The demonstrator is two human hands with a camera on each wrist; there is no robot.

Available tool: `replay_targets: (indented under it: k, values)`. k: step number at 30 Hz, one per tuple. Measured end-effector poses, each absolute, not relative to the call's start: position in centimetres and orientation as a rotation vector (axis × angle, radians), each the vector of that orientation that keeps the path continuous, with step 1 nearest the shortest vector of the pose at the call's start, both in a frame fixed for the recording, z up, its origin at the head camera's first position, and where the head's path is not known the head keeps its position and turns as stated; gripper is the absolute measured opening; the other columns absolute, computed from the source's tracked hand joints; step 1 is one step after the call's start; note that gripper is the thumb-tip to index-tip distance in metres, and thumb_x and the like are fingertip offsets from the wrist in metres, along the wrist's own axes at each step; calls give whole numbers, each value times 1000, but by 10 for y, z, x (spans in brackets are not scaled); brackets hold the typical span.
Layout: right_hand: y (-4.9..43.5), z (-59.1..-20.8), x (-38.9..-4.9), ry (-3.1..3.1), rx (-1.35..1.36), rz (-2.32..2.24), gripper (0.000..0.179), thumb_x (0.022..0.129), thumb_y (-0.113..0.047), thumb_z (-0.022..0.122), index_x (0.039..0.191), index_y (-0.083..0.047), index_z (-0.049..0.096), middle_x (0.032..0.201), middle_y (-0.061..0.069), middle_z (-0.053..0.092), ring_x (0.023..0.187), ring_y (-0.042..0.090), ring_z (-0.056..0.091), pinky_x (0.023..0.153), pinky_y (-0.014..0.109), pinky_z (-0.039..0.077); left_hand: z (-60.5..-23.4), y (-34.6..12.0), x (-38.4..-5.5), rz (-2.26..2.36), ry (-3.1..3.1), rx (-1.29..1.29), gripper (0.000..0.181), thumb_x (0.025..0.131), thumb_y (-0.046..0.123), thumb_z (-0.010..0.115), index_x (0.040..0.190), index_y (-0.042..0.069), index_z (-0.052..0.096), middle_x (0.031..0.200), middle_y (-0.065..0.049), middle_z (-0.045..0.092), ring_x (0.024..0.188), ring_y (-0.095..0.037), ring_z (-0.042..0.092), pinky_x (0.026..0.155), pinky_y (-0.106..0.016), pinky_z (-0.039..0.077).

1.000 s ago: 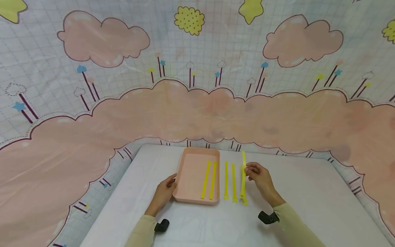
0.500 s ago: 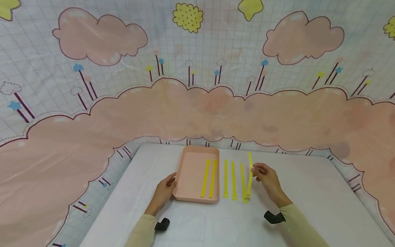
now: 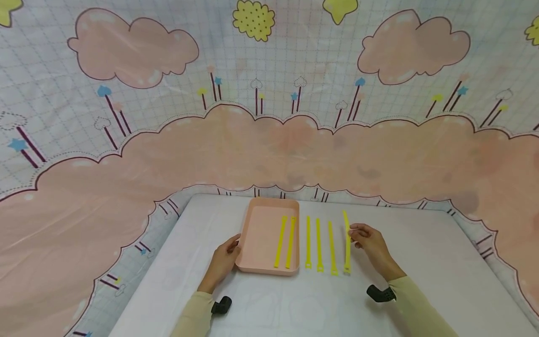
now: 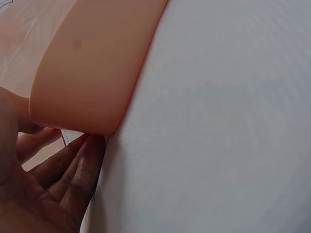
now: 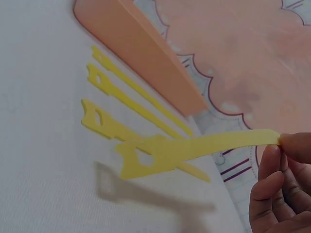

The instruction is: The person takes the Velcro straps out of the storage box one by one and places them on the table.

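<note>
My right hand (image 3: 372, 245) pinches a yellow hook-and-loop cable tie (image 3: 347, 250) between thumb and fingers. In the right wrist view the slotted head of this cable tie (image 5: 146, 158) points away from the hand and casts a shadow on the table. Three more yellow cable ties (image 3: 318, 245) lie side by side to its left, slotted heads toward the person. My left hand (image 3: 222, 260) grips the left side of a pink tray (image 3: 258, 243). Up close, fingertips (image 4: 95, 145) sit at the lower edge of the tray wall. Two cable ties (image 3: 280, 243) lie along the tray's right side.
Everything rests on a white table (image 3: 269, 304). Behind it hangs a patterned cloth (image 3: 337, 154) with pink clouds and stars. Black wrist-worn devices (image 3: 381, 293) sit on both forearms.
My right hand has moved right with the pinched cable tie, away from the three on the table. The left hand stays at the tray; the head view has shifted slightly.
</note>
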State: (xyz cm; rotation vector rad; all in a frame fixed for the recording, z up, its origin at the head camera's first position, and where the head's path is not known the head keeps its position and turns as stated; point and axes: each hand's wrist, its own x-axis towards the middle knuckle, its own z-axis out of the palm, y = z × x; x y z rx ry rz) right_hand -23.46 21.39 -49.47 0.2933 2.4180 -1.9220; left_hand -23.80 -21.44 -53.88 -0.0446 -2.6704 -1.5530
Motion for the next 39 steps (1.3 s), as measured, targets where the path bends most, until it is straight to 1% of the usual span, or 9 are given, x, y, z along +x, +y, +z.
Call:
replay_targets:
  k: [6,15,20,27,33,37,39]
  values:
    - [215,-503,-239,2378,327,-1897,35,97,-15,61,127,3,54,89,-8,67,82,7,60,71,23,52,-539,-214,-238,-1554,-2676,-32,43,97,11,57,141,9,55,126,-21,65,115,-32,63,99,-47,51]
    - [220,-518,-248,2438,351,-1765,34,96,-15,62,125,3,56,92,-2,68,82,11,59,67,22,51,-539,-213,-238,-1547,-2679,-22,42,97,11,57,139,8,56,125,-21,66,114,-32,63,98,-47,51]
    - [223,-525,-253,2500,307,-1718,34,95,-14,63,123,4,57,90,-1,69,78,9,58,64,22,51,-537,-213,-238,-1545,-2680,-32,42,97,10,57,139,7,55,126,-22,65,115,-33,63,99,-47,51]
    - [223,-531,-256,2525,298,-1668,30,94,-13,63,120,2,59,88,-1,69,69,10,57,60,23,49,-535,-211,-237,-1525,-2681,-35,42,98,10,56,139,7,56,127,-22,65,116,-35,63,99,-48,51]
    - [223,-532,-257,2518,327,-1674,29,93,-10,64,119,3,58,91,2,69,70,11,58,60,23,50,-535,-212,-238,-1538,-2683,-16,42,98,11,56,139,9,56,126,-21,65,116,-34,63,100,-48,51]
    - [221,-531,-257,2530,336,-1674,30,93,-11,65,119,4,58,95,5,68,71,11,58,61,23,51,-534,-212,-238,-1542,-2681,-28,41,98,10,56,139,7,56,125,-22,65,115,-34,63,99,-48,51]
    - [221,-531,-256,2528,358,-1680,30,93,-12,65,118,3,58,96,7,67,72,11,59,61,22,51,-534,-213,-238,-1544,-2681,-33,41,98,11,56,139,7,56,125,-22,65,115,-34,63,99,-48,51]
